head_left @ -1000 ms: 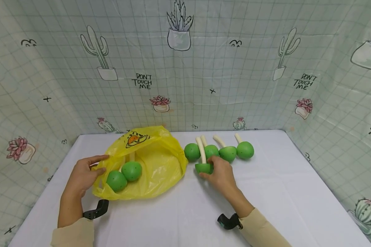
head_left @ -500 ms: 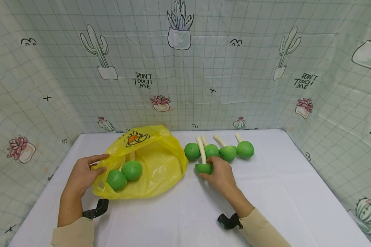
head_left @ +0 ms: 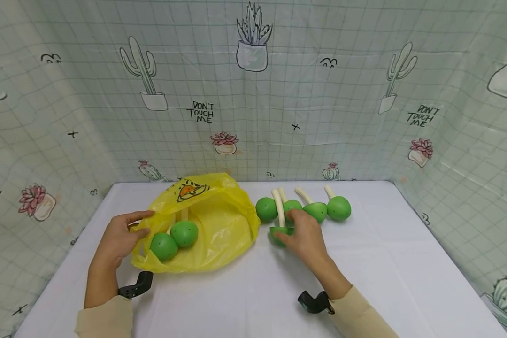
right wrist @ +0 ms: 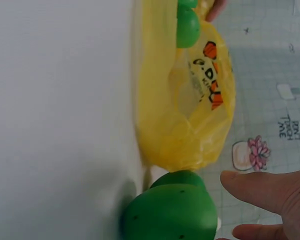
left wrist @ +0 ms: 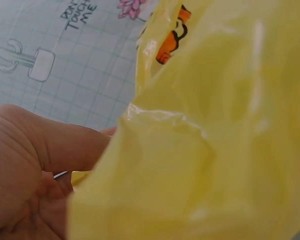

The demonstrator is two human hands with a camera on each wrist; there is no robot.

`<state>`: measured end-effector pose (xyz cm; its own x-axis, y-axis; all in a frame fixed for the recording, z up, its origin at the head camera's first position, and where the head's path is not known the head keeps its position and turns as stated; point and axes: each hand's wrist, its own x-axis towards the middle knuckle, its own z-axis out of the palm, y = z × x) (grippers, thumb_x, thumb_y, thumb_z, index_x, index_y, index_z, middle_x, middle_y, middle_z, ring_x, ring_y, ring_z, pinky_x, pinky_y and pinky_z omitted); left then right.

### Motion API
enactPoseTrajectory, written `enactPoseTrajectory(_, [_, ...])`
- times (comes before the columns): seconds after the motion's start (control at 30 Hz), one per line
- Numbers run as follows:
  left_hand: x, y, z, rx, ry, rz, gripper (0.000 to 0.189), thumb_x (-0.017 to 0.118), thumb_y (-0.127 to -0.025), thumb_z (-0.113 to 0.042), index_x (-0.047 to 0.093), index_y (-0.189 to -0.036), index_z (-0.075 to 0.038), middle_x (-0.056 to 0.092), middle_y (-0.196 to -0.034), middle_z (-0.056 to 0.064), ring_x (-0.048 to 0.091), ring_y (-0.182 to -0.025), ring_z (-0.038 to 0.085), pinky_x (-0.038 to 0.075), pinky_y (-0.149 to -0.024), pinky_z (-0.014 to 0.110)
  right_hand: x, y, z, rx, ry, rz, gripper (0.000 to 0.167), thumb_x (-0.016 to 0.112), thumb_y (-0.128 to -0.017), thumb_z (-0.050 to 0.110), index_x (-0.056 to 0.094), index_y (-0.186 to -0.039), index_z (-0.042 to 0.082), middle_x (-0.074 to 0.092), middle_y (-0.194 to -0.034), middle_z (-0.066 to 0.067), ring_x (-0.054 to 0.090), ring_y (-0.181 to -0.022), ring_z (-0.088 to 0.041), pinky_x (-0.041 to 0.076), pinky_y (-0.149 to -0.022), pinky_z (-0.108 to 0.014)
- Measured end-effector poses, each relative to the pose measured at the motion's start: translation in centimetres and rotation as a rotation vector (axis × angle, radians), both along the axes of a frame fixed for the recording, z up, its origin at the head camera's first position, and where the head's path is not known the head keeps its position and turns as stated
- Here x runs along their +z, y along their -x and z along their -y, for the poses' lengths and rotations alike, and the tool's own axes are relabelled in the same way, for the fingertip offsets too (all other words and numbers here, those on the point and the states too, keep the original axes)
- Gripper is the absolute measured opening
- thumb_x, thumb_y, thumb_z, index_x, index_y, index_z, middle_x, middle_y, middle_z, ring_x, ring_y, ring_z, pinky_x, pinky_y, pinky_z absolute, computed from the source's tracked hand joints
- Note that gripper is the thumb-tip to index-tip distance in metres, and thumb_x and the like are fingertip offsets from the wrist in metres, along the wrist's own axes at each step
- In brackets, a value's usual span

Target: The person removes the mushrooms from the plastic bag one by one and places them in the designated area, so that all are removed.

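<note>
My left hand [head_left: 123,234] grips the left edge of a yellow plastic bag [head_left: 226,244], which lies with its mouth toward me. The bag hides the fingertips in the left wrist view. Two toy mushrooms with round, dotted green caps [head_left: 163,246] lie inside it. My right hand [head_left: 308,239] is around the cap of another toy mushroom [head_left: 281,206], its pale stem pointing away from me. Thumb and fingers are spread, and in the right wrist view a gap shows between the thumb [right wrist: 255,187] and the nearest green cap [right wrist: 170,215].
Several more toy mushrooms [head_left: 339,208] lie in a row behind the right hand, the leftmost cap [head_left: 266,209] right beside the bag. All this is on a white-covered table [head_left: 219,300]. A cloth backdrop [head_left: 342,155] with cactus drawings encloses the back and sides.
The right thumb and fingers have spread wider around the front mushroom, so more of its cap shows. The left hand keeps its grip on the bag. The head view has shifted slightly.
</note>
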<state>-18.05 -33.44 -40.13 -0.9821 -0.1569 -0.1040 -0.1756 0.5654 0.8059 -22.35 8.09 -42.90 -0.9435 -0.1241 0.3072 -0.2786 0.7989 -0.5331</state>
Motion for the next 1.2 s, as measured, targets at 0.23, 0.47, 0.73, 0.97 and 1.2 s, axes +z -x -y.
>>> enactPoseTrajectory(0.23, [0.2, 0.0, 0.0, 0.003, -0.006, 0.002, 0.05, 0.058, -0.103, 0.0, 0.052, -0.152, 0.002, 0.03, -0.163, 0.034, 0.039, -0.138, 0.051, 0.044, -0.113, 0.061, 1.4, 0.3, 2.7, 0.033, 0.02, -0.04, 0.056, 0.094, -0.079, 0.022, 0.07, -0.122, -0.003, 0.073, -0.118, -0.018, 0.068, -0.112, -0.037, 0.058, -0.095, -0.051])
enactPoseTrajectory(0.47, [0.1, 0.2, 0.3, -0.008, -0.01, 0.005, 0.05, 0.058, -0.103, 0.0, 0.052, -0.152, 0.001, 0.029, -0.164, 0.033, 0.035, -0.141, 0.052, 0.041, -0.114, 0.064, 2.1, 0.5, 7.0, 0.114, 0.036, 0.016, 0.053, 0.091, -0.083, 0.025, 0.071, -0.124, -0.003, 0.073, -0.121, -0.016, 0.068, -0.114, -0.035, 0.057, -0.098, -0.049])
enactPoseTrajectory(0.73, [0.1, 0.2, 0.4, -0.012, -0.019, -0.002, 0.05, 0.058, -0.103, 0.001, 0.053, -0.152, 0.001, 0.03, -0.164, 0.032, 0.036, -0.141, 0.052, 0.04, -0.115, 0.065, 1.9, 0.6, 12.1, 0.201, 0.059, 0.073, 0.055, 0.09, -0.085, 0.028, 0.07, -0.127, -0.003, 0.072, -0.125, -0.017, 0.067, -0.117, -0.035, 0.056, -0.1, -0.047])
enactPoseTrajectory(0.97, [0.0, -0.2, 0.3, -0.041, -0.032, -0.015, 0.049, 0.059, -0.101, 0.002, 0.054, -0.151, 0.002, 0.032, -0.162, 0.033, 0.035, -0.144, 0.053, 0.039, -0.115, 0.066, 0.9, 0.3, 16.1, 0.239, 0.027, 0.112, 0.062, 0.092, -0.083, 0.031, 0.068, -0.13, -0.003, 0.071, -0.127, -0.016, 0.066, -0.119, -0.033, 0.055, -0.102, -0.043])
enactPoseTrajectory(1.2, [0.2, -0.1, 0.3, -0.039, -0.022, -0.036, 0.05, 0.059, -0.1, 0.003, 0.055, -0.15, 0.002, 0.034, -0.162, 0.032, 0.032, -0.146, 0.054, 0.035, -0.116, 0.067, 0.7, 0.2, 19.1, 0.276, 0.056, 0.153, 0.065, 0.092, -0.083, 0.027, 0.065, -0.135, -0.002, 0.069, -0.132, -0.016, 0.063, -0.124, -0.033, 0.052, -0.107, -0.043])
